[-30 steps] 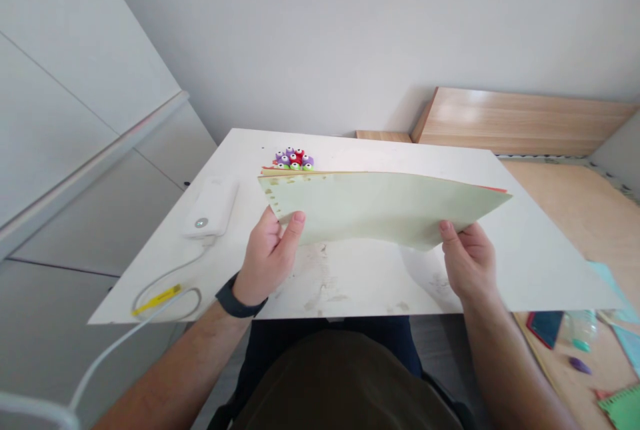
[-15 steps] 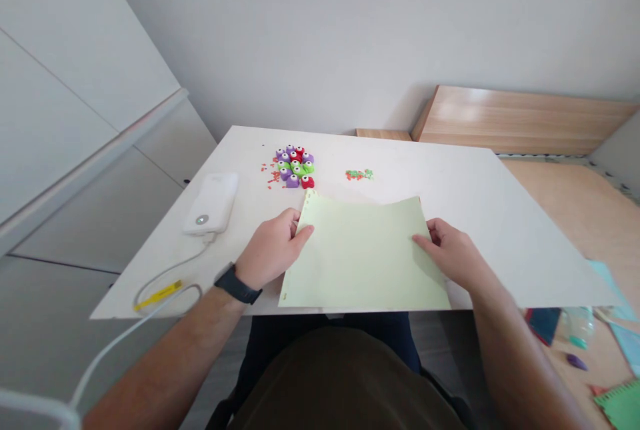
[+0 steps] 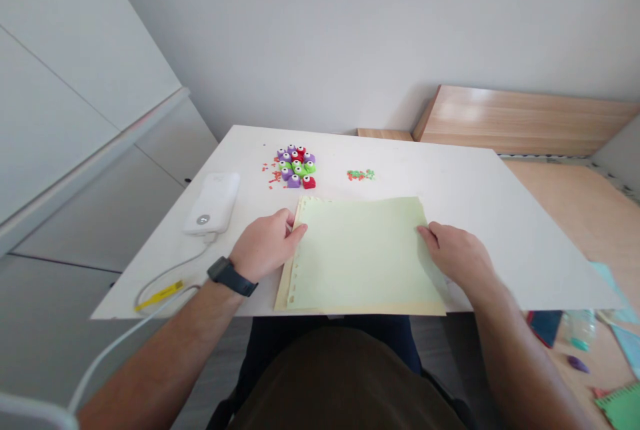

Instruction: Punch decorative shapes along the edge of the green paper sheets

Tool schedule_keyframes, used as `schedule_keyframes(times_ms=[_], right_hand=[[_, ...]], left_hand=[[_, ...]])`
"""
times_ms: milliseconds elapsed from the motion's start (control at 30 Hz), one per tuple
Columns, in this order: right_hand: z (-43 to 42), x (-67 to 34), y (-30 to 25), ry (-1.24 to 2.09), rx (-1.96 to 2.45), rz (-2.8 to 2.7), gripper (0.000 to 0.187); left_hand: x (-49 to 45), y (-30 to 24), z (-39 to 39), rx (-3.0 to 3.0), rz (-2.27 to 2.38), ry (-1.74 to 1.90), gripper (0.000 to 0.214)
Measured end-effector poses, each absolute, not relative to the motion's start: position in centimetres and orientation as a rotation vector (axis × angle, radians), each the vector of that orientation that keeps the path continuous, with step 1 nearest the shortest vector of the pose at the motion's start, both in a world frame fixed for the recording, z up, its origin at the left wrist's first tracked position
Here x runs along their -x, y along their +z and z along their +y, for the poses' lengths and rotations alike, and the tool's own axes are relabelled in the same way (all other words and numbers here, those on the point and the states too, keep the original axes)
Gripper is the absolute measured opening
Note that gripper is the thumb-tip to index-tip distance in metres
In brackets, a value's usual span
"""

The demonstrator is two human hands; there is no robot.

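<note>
A stack of pale green and cream paper sheets (image 3: 360,253) lies flat on the white table (image 3: 500,217) right in front of me; punched notches run along its left edge. My left hand (image 3: 267,243), with a dark watch on the wrist, grips that left edge, thumb on top. My right hand (image 3: 455,253) rests on the sheets' right edge with its fingers pressed down on it. Behind the paper sits a cluster of small purple, green and red craft punches (image 3: 297,167).
A white power bank (image 3: 213,203) with a cable (image 3: 165,283) lies at the left. Red scraps (image 3: 273,173) and green-red scraps (image 3: 360,175) dot the far table. Wooden boards (image 3: 525,120) lean at the wall. Coloured items (image 3: 580,337) lie on the floor at right.
The sheets were held up off the table; they have come down flat. The top green sheet has slid so a cream sheet shows under it.
</note>
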State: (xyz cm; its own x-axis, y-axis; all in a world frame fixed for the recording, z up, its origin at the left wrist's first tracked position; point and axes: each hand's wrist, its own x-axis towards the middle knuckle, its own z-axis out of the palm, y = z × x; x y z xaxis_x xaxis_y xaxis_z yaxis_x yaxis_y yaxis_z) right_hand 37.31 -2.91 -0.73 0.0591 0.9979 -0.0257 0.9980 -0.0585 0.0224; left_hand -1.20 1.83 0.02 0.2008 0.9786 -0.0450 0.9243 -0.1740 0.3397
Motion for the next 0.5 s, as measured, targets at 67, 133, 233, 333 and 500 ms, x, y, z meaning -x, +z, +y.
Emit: schedule_keyframes(times_ms=[67,133,233,333,500], right_hand=[[-3.0,-37.4,-0.4,0.007,-2.258,2.18,0.042],[-3.2,-37.5,-0.2,-0.089,-2.288,2.298,0.041],[-3.8,-37.8,-0.3,-0.466,-2.458,2.414,0.042],[-4.4,-37.9,-0.8,-1.067,-2.702,2.345,0.041],[-5.0,-37.6,-1.4,-1.915,-2.86,2.1,0.042]], left_hand=[[1.3,0.0,2.0,-2.171,1.822,0.307,0.031],[1.4,0.0,2.3,-2.166,1.841,0.355,0.034],[1.5,-0.1,2.7,-2.145,1.844,0.442,0.037],[1.4,0.0,3.0,-2.091,1.825,0.519,0.041],[1.0,0.2,3.2,-1.915,1.768,0.622,0.045]])
